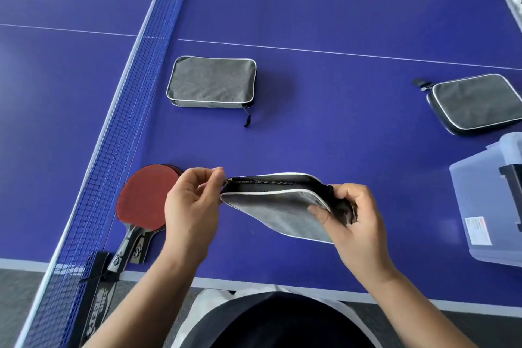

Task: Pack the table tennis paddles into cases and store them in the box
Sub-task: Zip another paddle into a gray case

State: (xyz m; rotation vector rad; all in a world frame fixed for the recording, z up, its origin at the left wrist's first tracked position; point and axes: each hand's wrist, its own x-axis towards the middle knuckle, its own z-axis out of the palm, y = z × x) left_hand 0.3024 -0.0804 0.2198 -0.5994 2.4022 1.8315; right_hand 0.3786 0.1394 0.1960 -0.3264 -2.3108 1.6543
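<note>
While the grey fabric zip case (278,207) hangs over the table's near edge | left hand (192,203) pinches its zipper pull | right hand (348,213) grips its right end, steadying it | red-rubber paddles (145,200) lie just left, likely next | clear plastic box (491,200) far right

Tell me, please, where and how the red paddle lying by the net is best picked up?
Probably by its handle: it points toward the near table edge, clear of the net. Come from the near side; the blade of the red paddle lies flat, offering little to pinch.
</note>
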